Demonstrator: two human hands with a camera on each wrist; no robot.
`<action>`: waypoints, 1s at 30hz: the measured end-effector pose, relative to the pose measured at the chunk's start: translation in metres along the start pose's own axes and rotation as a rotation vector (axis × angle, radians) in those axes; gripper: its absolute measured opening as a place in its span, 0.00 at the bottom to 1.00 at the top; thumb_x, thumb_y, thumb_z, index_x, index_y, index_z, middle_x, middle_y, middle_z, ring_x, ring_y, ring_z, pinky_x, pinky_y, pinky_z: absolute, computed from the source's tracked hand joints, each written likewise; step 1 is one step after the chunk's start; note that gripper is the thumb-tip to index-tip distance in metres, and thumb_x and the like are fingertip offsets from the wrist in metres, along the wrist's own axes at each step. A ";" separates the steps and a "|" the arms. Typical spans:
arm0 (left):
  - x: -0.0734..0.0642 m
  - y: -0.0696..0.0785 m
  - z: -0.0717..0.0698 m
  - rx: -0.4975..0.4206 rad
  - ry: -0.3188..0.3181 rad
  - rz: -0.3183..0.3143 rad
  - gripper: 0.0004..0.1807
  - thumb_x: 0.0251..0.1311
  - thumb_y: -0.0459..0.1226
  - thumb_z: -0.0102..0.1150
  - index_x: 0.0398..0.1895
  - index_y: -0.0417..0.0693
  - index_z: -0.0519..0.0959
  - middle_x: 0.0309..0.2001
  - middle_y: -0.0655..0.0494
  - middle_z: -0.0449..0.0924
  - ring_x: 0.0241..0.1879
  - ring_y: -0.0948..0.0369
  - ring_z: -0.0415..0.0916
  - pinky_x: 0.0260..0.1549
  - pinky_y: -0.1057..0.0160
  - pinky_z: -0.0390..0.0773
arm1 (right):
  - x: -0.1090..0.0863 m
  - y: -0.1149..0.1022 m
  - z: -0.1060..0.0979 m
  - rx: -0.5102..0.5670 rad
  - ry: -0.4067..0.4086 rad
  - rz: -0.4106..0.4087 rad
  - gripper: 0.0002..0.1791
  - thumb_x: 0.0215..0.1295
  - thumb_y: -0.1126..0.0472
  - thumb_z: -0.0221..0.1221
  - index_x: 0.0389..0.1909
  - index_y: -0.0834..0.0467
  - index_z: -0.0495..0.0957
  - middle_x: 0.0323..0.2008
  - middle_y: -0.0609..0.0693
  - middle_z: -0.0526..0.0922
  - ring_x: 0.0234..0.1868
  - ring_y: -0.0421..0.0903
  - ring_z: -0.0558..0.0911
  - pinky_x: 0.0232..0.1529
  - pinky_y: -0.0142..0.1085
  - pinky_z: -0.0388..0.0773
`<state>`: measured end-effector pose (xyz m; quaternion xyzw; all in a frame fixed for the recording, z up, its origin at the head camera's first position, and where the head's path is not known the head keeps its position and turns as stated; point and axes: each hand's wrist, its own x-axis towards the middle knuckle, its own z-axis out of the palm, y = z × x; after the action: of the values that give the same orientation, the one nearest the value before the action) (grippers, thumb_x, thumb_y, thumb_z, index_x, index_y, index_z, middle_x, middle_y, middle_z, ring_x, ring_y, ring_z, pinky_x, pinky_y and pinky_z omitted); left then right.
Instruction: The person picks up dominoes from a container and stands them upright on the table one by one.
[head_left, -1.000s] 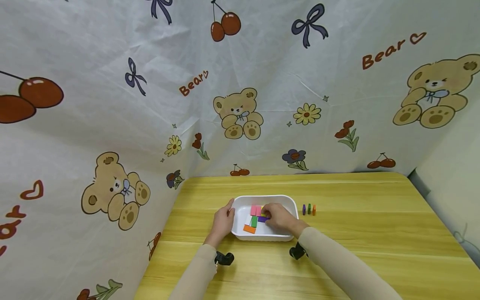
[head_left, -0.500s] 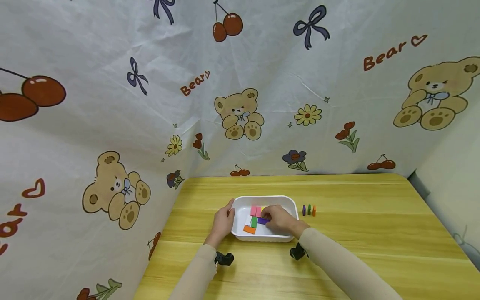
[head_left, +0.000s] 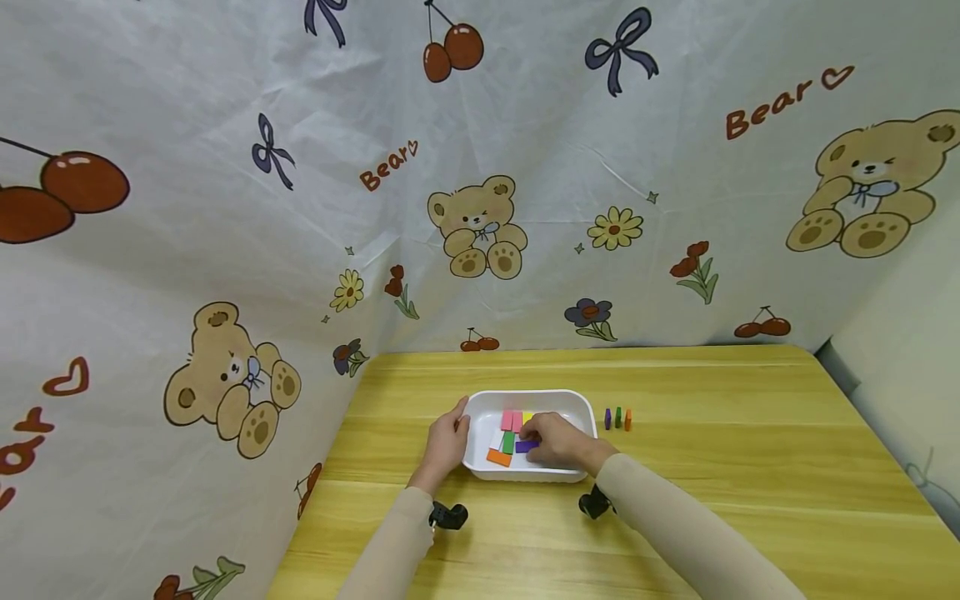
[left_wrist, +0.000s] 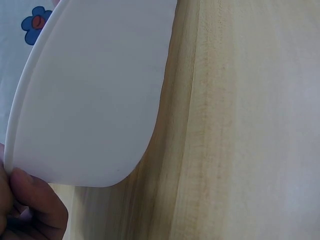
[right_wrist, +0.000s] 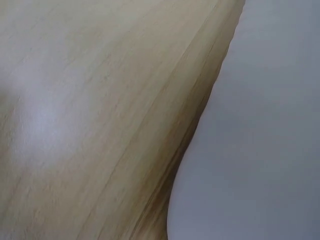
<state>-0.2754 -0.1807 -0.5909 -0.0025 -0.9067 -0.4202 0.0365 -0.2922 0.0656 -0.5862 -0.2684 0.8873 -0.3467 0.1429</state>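
At the left end of a white plastic tray (head_left: 525, 477), my left hand (head_left: 446, 446) grips the rim. The left wrist view shows the thumb and curled fingers of this left hand (left_wrist: 40, 205) at the corner of the tray wall (left_wrist: 100, 95). My right hand (head_left: 558, 439) reaches inside the tray, with thumb and fingertips on either side of a flat purple block (head_left: 527, 447), partly covering its right end. Around it lie two pink blocks (head_left: 512, 421), a yellow one (head_left: 527, 416) half hidden, a green block (head_left: 508, 442), a white block (head_left: 496, 440) and an orange block (head_left: 498, 457).
Right of the tray, a purple block (head_left: 607, 419), a green block (head_left: 618, 418) and an orange block (head_left: 628, 420) stand on edge on the wooden table (head_left: 720, 467). A bear-print cloth (head_left: 555, 167) hangs behind. The right wrist view holds only tray wall (right_wrist: 260, 140) and tabletop.
Inside the tray, the purple block has slid a little toward me with my right hand, away from the pink and yellow blocks. My left hand has stayed at the tray rim.
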 end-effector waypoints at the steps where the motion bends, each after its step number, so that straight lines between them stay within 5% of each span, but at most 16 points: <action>1: 0.000 0.000 0.000 0.004 0.003 0.001 0.25 0.79 0.37 0.51 0.76 0.45 0.69 0.68 0.40 0.77 0.56 0.55 0.78 0.51 0.54 0.84 | 0.000 0.000 0.000 -0.010 -0.001 -0.003 0.16 0.59 0.65 0.73 0.47 0.63 0.86 0.42 0.52 0.87 0.44 0.47 0.81 0.55 0.49 0.81; 9: 0.001 -0.002 0.001 0.015 0.001 0.001 0.25 0.79 0.37 0.50 0.76 0.46 0.69 0.66 0.40 0.78 0.47 0.56 0.78 0.42 0.60 0.82 | 0.003 -0.001 0.004 -0.134 0.003 -0.036 0.13 0.59 0.62 0.74 0.44 0.60 0.87 0.39 0.49 0.86 0.40 0.42 0.79 0.51 0.45 0.81; 19: 0.003 -0.003 0.002 0.003 0.003 0.015 0.25 0.79 0.36 0.50 0.76 0.45 0.69 0.69 0.41 0.76 0.62 0.53 0.78 0.55 0.51 0.84 | 0.002 -0.002 0.005 -0.146 -0.001 -0.053 0.09 0.63 0.64 0.70 0.43 0.60 0.87 0.38 0.51 0.84 0.39 0.44 0.77 0.49 0.45 0.80; 30: 0.001 -0.001 0.001 -0.006 -0.002 0.015 0.25 0.79 0.37 0.50 0.76 0.45 0.69 0.70 0.41 0.75 0.57 0.54 0.78 0.52 0.53 0.83 | 0.003 0.001 0.004 -0.148 0.030 -0.117 0.07 0.65 0.66 0.68 0.43 0.60 0.85 0.38 0.51 0.83 0.39 0.43 0.77 0.48 0.44 0.78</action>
<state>-0.2764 -0.1806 -0.5917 -0.0102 -0.9054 -0.4226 0.0387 -0.2933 0.0616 -0.5901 -0.3241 0.8955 -0.2917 0.0888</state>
